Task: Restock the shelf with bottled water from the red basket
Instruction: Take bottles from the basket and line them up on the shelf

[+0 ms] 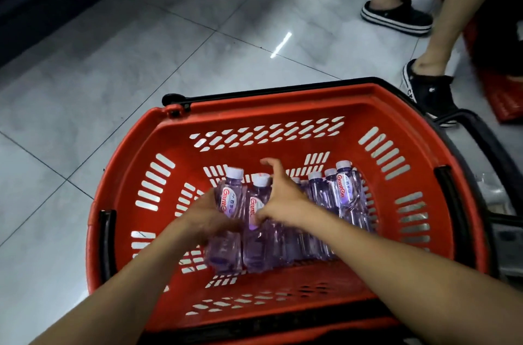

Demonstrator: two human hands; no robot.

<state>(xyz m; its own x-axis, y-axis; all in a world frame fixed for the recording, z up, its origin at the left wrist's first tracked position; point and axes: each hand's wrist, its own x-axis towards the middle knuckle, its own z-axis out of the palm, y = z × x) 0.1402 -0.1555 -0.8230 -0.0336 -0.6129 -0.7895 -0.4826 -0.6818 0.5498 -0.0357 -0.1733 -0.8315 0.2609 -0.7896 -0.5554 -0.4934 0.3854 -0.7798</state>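
Observation:
A red basket (pixel 283 107) stands on the tiled floor below me. Several purple-tinted water bottles with white caps stand packed in a row along its bottom. My left hand (pixel 208 216) grips the leftmost bottle (pixel 229 197) around its label. My right hand (pixel 280 197) reaches in beside it, thumb on the second bottle (pixel 256 231) and fingers spread over the row behind. More bottles (pixel 346 194) stand at the right end of the row. No shelf face is clearly visible.
Another person's legs and dark shoes (pixel 396 16) stand at the upper right, one shoe (pixel 430 90) close to the basket's far corner. A second red basket (pixel 501 90) lies behind them. A dark shelf base (pixel 42 5) runs along the upper left.

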